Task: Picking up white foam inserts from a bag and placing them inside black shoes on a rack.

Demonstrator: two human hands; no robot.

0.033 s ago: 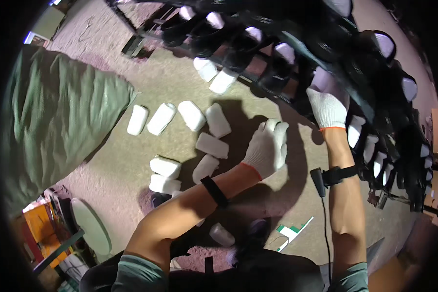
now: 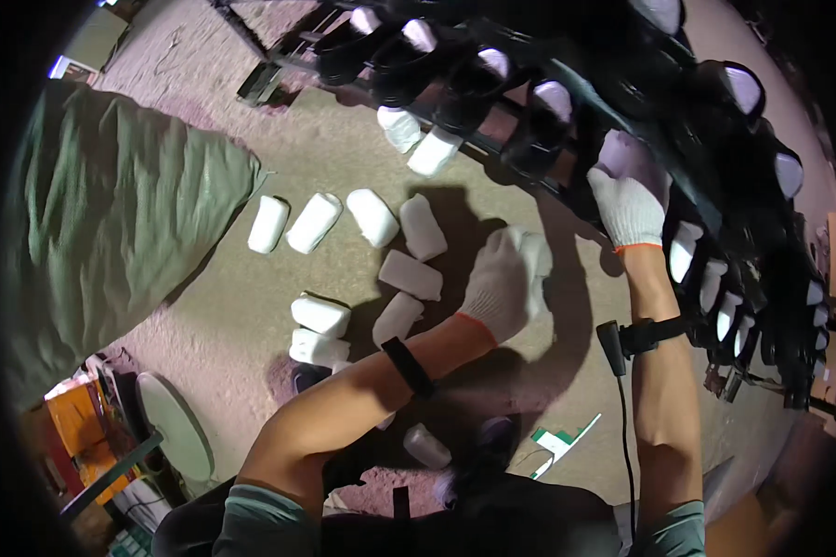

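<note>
My left hand (image 2: 503,286), in a white knitted glove with an orange cuff, is over the floor beside several white wrapped bundles (image 2: 411,275). Its fingers are curled in; whatever they may hold is hidden. At the rack, my right hand (image 2: 632,206), gloved the same way, reaches up among black shoes (image 2: 536,139) with pale stuffing in their openings. A whitish shape (image 2: 626,151) lies at its fingertips, and I cannot make out whether it is glove or stuffing. The right fingers are mostly lost against the dark shoes.
Rows of black shoes fill the dark rack along the upper right. A large green sack (image 2: 130,223) bulges at the left. Nearer me are a round grey-green seat (image 2: 175,427), an orange item (image 2: 79,422) and a green-and-white piece (image 2: 555,441) on the floor. A cable (image 2: 624,436) hangs from my right wrist strap.
The whole view has shifted a little, so most things sit slightly further right. My left hand is more blurred and a touch nearer the floor bundles; my right hand stays at the rack.
</note>
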